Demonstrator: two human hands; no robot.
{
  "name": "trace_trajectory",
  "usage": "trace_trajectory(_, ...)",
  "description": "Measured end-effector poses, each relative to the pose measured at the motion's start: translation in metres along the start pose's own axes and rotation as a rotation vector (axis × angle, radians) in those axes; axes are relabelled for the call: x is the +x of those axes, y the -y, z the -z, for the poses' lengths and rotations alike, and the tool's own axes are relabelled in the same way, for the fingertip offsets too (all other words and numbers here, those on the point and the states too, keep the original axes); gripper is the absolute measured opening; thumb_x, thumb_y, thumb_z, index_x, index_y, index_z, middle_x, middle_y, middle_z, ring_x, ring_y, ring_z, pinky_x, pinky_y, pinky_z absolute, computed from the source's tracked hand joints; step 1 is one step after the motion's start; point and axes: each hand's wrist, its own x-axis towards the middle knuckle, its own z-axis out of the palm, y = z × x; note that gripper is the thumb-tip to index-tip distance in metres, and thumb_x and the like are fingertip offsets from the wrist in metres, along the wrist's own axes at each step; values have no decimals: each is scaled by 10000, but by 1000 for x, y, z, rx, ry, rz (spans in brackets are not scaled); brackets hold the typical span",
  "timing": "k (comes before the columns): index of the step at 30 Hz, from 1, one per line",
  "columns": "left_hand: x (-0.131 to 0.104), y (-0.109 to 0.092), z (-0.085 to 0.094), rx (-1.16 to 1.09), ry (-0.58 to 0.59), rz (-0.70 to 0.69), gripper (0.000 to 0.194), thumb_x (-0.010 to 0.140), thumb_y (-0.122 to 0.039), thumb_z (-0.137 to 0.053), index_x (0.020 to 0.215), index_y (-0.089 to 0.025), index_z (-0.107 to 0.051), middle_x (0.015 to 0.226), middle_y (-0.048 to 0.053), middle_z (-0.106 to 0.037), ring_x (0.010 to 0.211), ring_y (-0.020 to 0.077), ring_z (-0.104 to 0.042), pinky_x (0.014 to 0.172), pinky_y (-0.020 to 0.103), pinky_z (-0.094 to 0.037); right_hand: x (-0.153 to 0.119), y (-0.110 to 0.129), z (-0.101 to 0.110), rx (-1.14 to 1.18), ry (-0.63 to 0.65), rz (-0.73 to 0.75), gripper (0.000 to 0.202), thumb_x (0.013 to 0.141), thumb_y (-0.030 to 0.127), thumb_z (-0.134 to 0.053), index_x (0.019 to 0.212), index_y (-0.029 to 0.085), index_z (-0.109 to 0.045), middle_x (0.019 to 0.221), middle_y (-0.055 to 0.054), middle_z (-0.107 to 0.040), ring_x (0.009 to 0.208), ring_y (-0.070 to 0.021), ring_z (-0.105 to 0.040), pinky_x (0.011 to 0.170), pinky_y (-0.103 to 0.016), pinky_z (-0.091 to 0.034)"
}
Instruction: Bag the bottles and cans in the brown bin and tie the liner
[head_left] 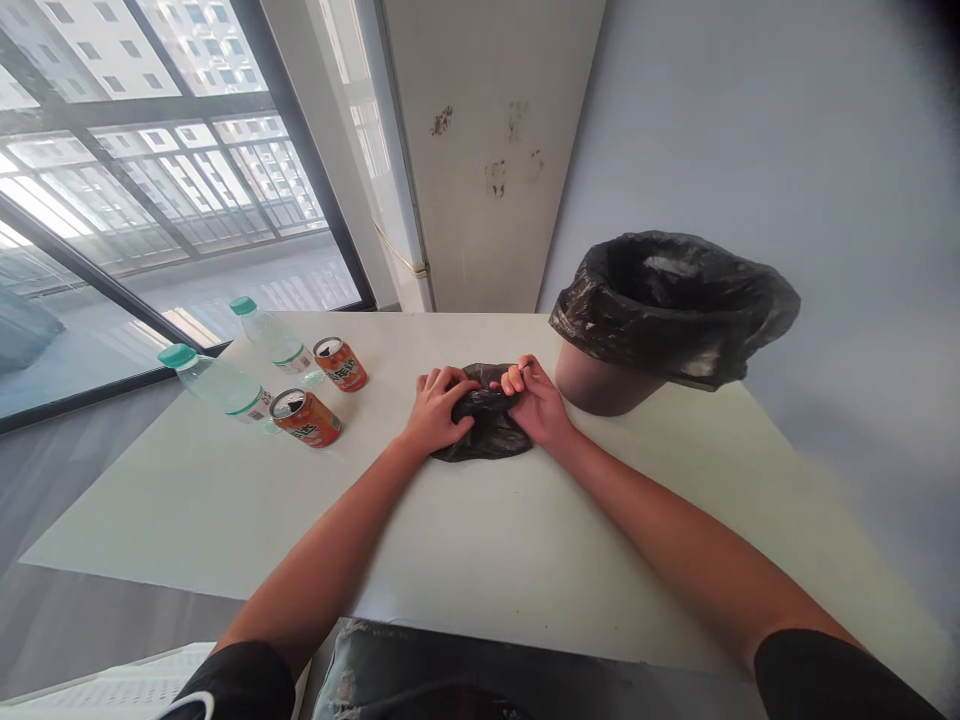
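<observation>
A crumpled black plastic bag (491,432) lies on the white table in front of me. My left hand (439,408) rests on the bag's left side, its fingers curved over the edge and its thumb apart below them. At the bag's upper right, my right hand (538,402) has its fingers curled in a pinch on the black plastic. Two orange cans, one nearer (306,418) and one farther (341,364), stand to the left of my left hand. Beside them are two clear bottles with green caps, a front one (225,386) and a back one (274,338).
A bin (606,380) lined with a black bag (679,300) stands at the table's right rear, close to my right hand. The white table (450,530) meets a wall on the right. A white cabinet (487,230) and glass doors lie beyond.
</observation>
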Motion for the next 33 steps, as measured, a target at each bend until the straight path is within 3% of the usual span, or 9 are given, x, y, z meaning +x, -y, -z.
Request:
trace_trajectory(3,0,-16,1,-35,-55,-95,681,794,-369,-763,1423,-236,-538,1552,181,-529,1362,379,-527,1151,575,-372,3,-3,3,-164,-128,81,324,878,523,-754,909,271,-553,961,-15,-610,908,-200,-591,915,-390,-543)
trace_trajectory(6,-1,-29,-6,-87,-74,-171,753,844,-434,-771,1484,-232,-430,1564,194,-536,1410,366,-534,1253,613,-276,1,-3,2,-217,-141,113,343,820,524,-823,861,246,-628,1010,-27,-582,908,-184,-567,833,-332,-517)
trace_trajectory(8,-2,-32,-12,-143,-71,-173,723,857,-365,-764,1479,-241,-418,1490,169,-601,1368,335,-584,1238,584,-336,-4,-3,-1,-180,-29,81,329,772,492,-892,818,237,-688,963,-12,-530,880,-165,-551,810,-315,-502)
trace_trajectory(11,-4,-28,-20,-211,-73,-74,547,842,-222,-725,1345,-254,-510,1305,109,-679,1190,282,-669,1032,466,-520,-9,-2,-4,-122,158,44,281,722,434,-958,767,247,-753,931,5,-493,876,-144,-547,837,-315,-493)
trace_trajectory(14,-4,-21,-26,-236,-56,27,436,843,-239,-742,1235,-249,-551,1133,62,-696,965,231,-685,861,393,-536,-11,-3,-5,-106,212,37,272,711,420,-976,736,250,-765,965,0,-515,900,-139,-556,867,-327,-499)
trace_trajectory(18,-2,-16,-25,-219,0,9,434,848,-254,-770,1255,-247,-618,1000,36,-706,924,232,-653,851,395,-496,-11,-1,-4,-105,165,12,361,691,486,-977,692,235,-718,980,-8,-543,905,-153,-579,891,-366,-532)
trace_trajectory(24,-2,-8,-18,-36,-131,55,84,817,-181,-742,870,-243,-763,981,84,-618,941,256,-550,857,441,-445,-12,3,-8,-66,232,-46,423,695,529,-966,691,241,-656,1086,-42,-696,1186,-241,-646,1075,-471,-501)
trace_trajectory(27,-2,-6,-18,17,-134,47,79,791,-171,-743,742,-231,-734,976,95,-599,944,267,-536,869,473,-433,-12,6,-11,-112,173,-53,503,676,585,-960,703,235,-599,1252,-61,-717,1300,-277,-622,1119,-505,-479)
trace_trajectory(33,1,-4,-18,139,-235,98,220,928,-258,-673,712,-235,-703,968,106,-611,950,283,-526,936,535,-385,-13,6,-9,-74,236,-161,598,726,692,-888,796,257,-483,646,55,-635,763,-220,-725,1050,-537,-517)
